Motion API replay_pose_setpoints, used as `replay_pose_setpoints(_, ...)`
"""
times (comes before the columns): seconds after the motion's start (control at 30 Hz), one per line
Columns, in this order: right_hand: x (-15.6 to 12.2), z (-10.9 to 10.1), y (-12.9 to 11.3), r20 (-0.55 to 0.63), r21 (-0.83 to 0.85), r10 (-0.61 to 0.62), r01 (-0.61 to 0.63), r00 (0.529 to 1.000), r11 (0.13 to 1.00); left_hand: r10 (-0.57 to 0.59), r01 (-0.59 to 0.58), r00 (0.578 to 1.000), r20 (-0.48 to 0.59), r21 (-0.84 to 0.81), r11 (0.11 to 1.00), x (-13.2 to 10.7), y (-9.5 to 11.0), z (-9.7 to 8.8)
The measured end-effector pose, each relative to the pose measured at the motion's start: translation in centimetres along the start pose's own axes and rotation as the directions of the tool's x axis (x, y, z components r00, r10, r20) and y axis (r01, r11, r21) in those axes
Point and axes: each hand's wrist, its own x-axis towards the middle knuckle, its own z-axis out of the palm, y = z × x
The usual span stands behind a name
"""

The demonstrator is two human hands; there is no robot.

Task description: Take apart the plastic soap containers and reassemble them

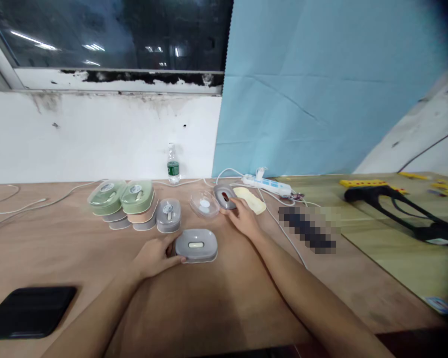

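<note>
A grey oval soap box (196,244) with its lid on lies on the wooden table (216,298) in front of me. My left hand (155,256) rests against its left end, fingers curled around the side. My right hand (242,216) reaches farther back and touches a grey open tray (224,197) with a dark red spot inside, fingers bent over its near edge. A clear lid (204,204) lies just left of that tray. A pale yellow soap bar (250,199) lies just right of it.
Green-lidded boxes (136,196) stacked on pink and grey ones stand at the back left beside another grey box (168,215). A water bottle (173,165) stands by the wall. A white power strip (269,185), a black tablet (30,311) and a black-and-yellow tool (395,204) are around.
</note>
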Motion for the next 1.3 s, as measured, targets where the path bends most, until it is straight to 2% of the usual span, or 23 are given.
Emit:
replay_pose_setpoints(0.13, 0.2, 0.8, -1.3, 0.023, 0.034, -0.08, 0.079, 0.997, 0.996, 0.007, -0.007, 1.0, 0.013, 0.016, 1.0, 0.1, 0.2, 0.0)
replay_pose_setpoints(0.27, -0.1, 1.7, -3.1, 0.183, 0.089, -0.21, 0.197, 0.96, 0.976, 0.034, -0.034, 0.999, -0.001, 0.033, 0.999, 0.2, 0.3, 0.0)
replay_pose_setpoints(0.33, -0.4, 2.1, -3.8, 0.242, 0.12, -0.224, 0.2, 0.944, 0.972, 0.037, -0.037, 0.999, -0.017, 0.037, 0.999, 0.2, 0.2, 0.0)
replay_pose_setpoints(0.4, -0.7, 2.5, -4.5, 0.24, 0.126, -0.205, 0.179, 0.949, 0.976, 0.043, -0.042, 0.999, -0.034, 0.034, 0.999, 0.2, 0.1, 0.1)
replay_pose_setpoints(0.6, -1.4, 2.2, -5.4, 0.117, 0.125, -0.098, 0.083, 0.988, 0.989, 0.076, -0.074, 0.993, -0.094, 0.034, 0.997, -0.2, -0.3, 0.4)
replay_pose_setpoints(0.7, -1.4, 1.8, -5.4, -0.014, 0.173, -0.038, 0.04, 0.999, 0.984, 0.101, -0.097, 0.987, -0.122, 0.034, 0.995, 0.0, -0.8, 0.6)
replay_pose_setpoints(0.77, -1.4, 1.3, -5.7, -0.134, 0.228, 0.014, 0.017, 0.991, 0.974, 0.105, -0.099, 0.982, -0.156, 0.046, 0.994, 0.0, -1.0, 0.6)
replay_pose_setpoints(0.87, -1.6, 0.4, -7.1, -0.293, 0.323, 0.084, 0.016, 0.952, 0.946, 0.127, -0.112, 0.967, -0.219, 0.077, 0.991, -0.2, -0.8, 0.5)
replay_pose_setpoints(0.93, -2.0, 0.0, -8.5, -0.325, 0.404, 0.099, 0.043, 0.941, 0.914, 0.14, -0.125, 0.949, -0.282, 0.07, 0.99, -0.4, -0.5, 0.4)
replay_pose_setpoints(1.0, -2.8, -0.3, -9.9, -0.273, 0.487, 0.077, 0.069, 0.959, 0.871, 0.129, -0.121, 0.927, -0.352, 0.045, 0.992, -0.5, -0.2, 0.3)
replay_pose_setpoints(1.13, -4.2, -0.2, -11.9, -0.078, 0.563, -0.042, 0.078, 0.996, 0.823, 0.103, -0.126, 0.896, -0.431, -0.025, 0.992, -0.5, 0.0, 0.5)
replay_pose_setpoints(1.2, -4.4, 0.0, -12.2, 0.022, 0.588, -0.037, 0.017, 0.999, 0.809, 0.093, -0.133, 0.881, -0.464, -0.054, 0.99, -0.6, -0.1, 0.6)
replay_pose_setpoints(1.3, -4.1, 0.1, -11.8, 0.114, 0.616, 0.059, -0.117, 0.992, 0.779, 0.092, -0.137, 0.856, -0.508, -0.052, 0.989, -0.7, -0.3, 0.7)
